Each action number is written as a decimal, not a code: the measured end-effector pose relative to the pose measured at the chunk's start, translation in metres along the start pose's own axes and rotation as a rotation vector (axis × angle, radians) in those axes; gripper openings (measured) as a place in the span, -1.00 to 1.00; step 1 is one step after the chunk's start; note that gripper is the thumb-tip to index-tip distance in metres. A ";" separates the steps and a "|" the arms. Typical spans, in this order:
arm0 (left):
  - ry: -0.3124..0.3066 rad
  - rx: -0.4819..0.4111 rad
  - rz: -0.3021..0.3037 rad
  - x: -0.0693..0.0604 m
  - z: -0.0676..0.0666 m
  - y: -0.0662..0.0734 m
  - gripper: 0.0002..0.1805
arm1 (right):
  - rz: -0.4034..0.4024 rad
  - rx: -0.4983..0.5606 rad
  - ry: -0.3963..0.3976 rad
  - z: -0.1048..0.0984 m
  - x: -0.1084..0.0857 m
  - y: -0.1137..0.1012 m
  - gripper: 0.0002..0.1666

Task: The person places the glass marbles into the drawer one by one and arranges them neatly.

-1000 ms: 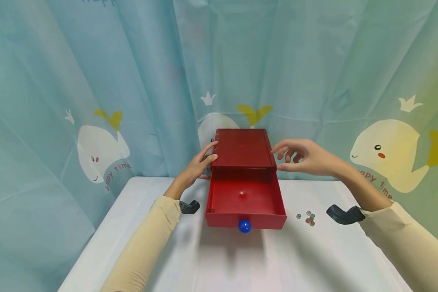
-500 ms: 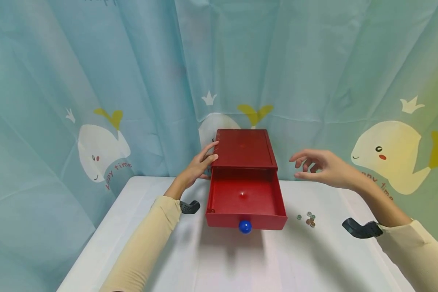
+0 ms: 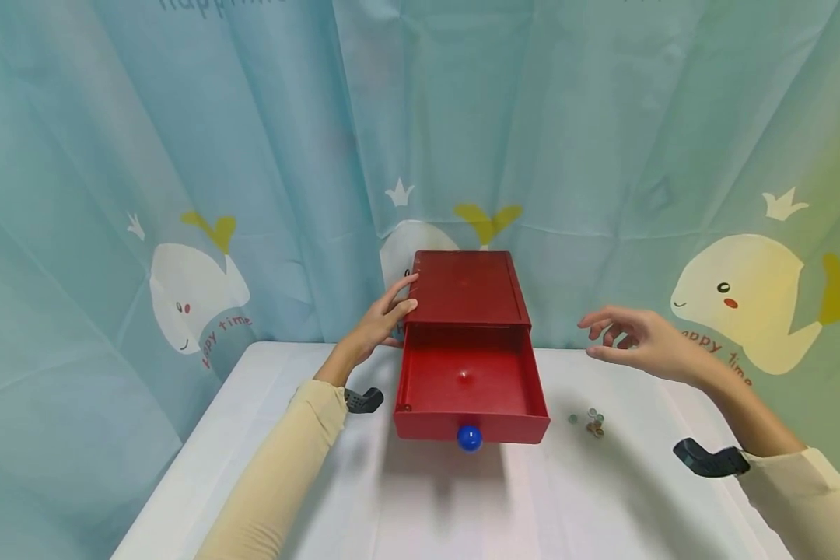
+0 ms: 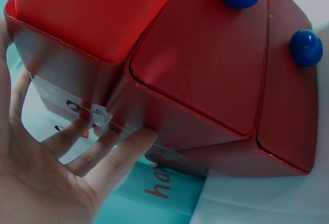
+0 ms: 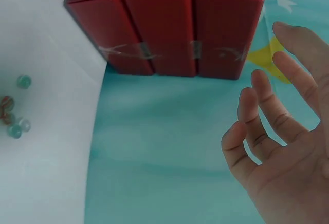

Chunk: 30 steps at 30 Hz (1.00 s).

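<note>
Red drawers (image 3: 465,288), "happy time" lettering (image 3: 235,320) on curtain (image 3: 588,155) behind

Head view: bright, diffuse light. Curtain (image 3: 567,140) cool blue at left, yellow-green at right. Table (image 3: 434,537) near white; soft gray shadows below drawer (image 3: 427,425) and beside right sleeve (image 3: 798,498). Small glints on blue knob (image 3: 470,439), drawer floor. Left wrist view: dimmer, reds muted; box (image 4: 200,70) edges bow at right; pale glare, upper right corner. Right wrist view: dim, grayish; marbles (image 5: 14,131), curtain softly blurred.
</note>
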<state>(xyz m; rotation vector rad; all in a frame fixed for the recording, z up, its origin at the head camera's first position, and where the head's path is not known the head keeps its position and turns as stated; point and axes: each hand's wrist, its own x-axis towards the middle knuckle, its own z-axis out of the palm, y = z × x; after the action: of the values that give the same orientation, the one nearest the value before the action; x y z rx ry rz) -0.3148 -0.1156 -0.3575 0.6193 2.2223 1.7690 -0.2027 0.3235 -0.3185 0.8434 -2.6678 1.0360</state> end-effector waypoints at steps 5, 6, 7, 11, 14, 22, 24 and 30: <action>0.005 0.006 0.004 0.000 0.000 0.000 -0.30 | 0.029 -0.001 0.012 0.004 -0.009 0.011 -0.60; 0.003 0.006 0.004 0.000 0.001 0.000 -0.30 | 0.037 0.000 0.012 0.004 -0.011 0.013 -0.61; 0.003 0.006 0.002 0.000 0.001 0.000 -0.30 | 0.044 -0.001 0.011 0.005 -0.013 0.015 -0.61; 0.006 0.001 0.002 0.002 0.001 -0.002 -0.31 | 0.064 0.020 0.001 0.010 -0.020 0.023 -0.63; 0.012 -0.005 0.008 0.002 0.001 -0.003 -0.31 | 0.078 0.037 0.002 0.014 -0.024 0.029 -0.64; 0.016 0.004 0.009 0.002 0.000 -0.002 -0.30 | 0.139 0.026 0.010 0.028 -0.039 0.049 -0.67; 0.016 0.006 0.010 0.002 -0.001 -0.002 -0.30 | 0.156 0.028 0.011 0.031 -0.042 0.054 -0.67; 0.018 0.007 0.007 0.002 0.000 -0.003 -0.30 | 0.180 0.039 0.003 0.039 -0.051 0.067 -0.65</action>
<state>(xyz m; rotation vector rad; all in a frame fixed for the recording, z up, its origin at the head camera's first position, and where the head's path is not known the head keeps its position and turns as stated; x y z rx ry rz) -0.3167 -0.1150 -0.3598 0.6155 2.2416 1.7774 -0.1954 0.3609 -0.4037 0.6160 -2.7705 1.1301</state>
